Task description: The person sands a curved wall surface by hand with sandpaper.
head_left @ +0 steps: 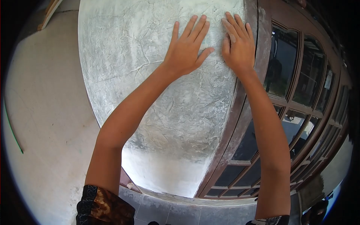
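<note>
A grey-white plastered wall (150, 93) with a rough, creased surface rises in front of me. My left hand (187, 48) lies flat on its upper part, fingers spread and pointing up, with nothing in it. To its right, my right hand (239, 45) rests at the wall's right edge, beside the dark brown wooden frame (240, 108). Its fingers are stretched out, and pale powder or plaster marks them. Neither hand holds anything. Whether the right palm fully touches the wall is hidden.
On the right stands a brown wooden door or window (290, 101) with several glass panes. A plain beige wall (48, 93) is on the left, with a thin green strip (13, 131) at its edge. Grey floor tiles (183, 213) lie below.
</note>
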The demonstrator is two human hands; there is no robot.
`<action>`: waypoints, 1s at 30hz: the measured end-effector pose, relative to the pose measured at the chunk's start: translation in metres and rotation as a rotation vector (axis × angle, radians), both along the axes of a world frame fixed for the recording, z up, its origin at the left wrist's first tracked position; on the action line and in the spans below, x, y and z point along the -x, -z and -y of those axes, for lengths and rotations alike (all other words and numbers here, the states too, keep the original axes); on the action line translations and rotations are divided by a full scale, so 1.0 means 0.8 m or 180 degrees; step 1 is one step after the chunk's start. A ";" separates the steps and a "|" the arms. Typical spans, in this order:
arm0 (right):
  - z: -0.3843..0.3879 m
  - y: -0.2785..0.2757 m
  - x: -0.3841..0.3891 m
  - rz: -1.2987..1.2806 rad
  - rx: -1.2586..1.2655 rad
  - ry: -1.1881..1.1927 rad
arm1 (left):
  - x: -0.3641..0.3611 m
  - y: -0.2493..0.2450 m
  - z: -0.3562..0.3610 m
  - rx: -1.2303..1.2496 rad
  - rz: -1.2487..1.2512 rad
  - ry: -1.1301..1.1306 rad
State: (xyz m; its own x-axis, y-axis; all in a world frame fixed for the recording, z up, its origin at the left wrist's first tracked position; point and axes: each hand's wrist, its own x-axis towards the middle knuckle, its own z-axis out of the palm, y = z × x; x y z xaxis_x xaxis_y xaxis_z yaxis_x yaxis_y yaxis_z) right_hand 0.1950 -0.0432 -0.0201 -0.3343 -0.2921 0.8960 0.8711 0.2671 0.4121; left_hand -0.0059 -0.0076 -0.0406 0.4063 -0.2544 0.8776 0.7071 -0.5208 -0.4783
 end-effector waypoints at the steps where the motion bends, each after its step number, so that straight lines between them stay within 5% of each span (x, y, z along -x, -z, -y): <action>1: 0.000 -0.001 -0.001 -0.0006 0.0001 -0.0004 | 0.005 0.016 0.005 0.0026 -0.0060 0.0041; 8: 0.005 -0.003 -0.001 0.0037 -0.0019 0.0092 | -0.007 -0.102 0.007 -0.0005 0.0324 -0.0553; 13: 0.003 -0.002 -0.001 0.0052 -0.0072 0.0002 | 0.006 0.008 0.007 -0.0176 -0.0164 -0.0108; 19: 0.006 -0.003 -0.001 0.0031 -0.0047 0.0070 | 0.001 -0.101 0.006 -0.0134 0.0202 -0.0564; 22: 0.004 -0.003 -0.002 0.0055 -0.0036 0.0029 | -0.005 -0.053 -0.014 -0.0516 0.0442 -0.0442; 25: 0.001 0.000 -0.002 0.0006 -0.0066 0.0032 | 0.016 -0.005 0.003 -0.0357 -0.0163 -0.0297; 28: 0.002 -0.003 0.002 -0.0008 -0.0103 0.0103 | 0.014 -0.086 -0.012 -0.0483 0.0089 -0.0260; 29: 0.003 -0.003 0.001 0.0007 -0.0096 0.0070 | 0.008 -0.111 -0.003 0.0378 0.0246 -0.0865; 30: 0.004 -0.002 0.000 0.0022 -0.0080 0.0037 | 0.002 -0.108 0.000 0.0384 0.0242 -0.0860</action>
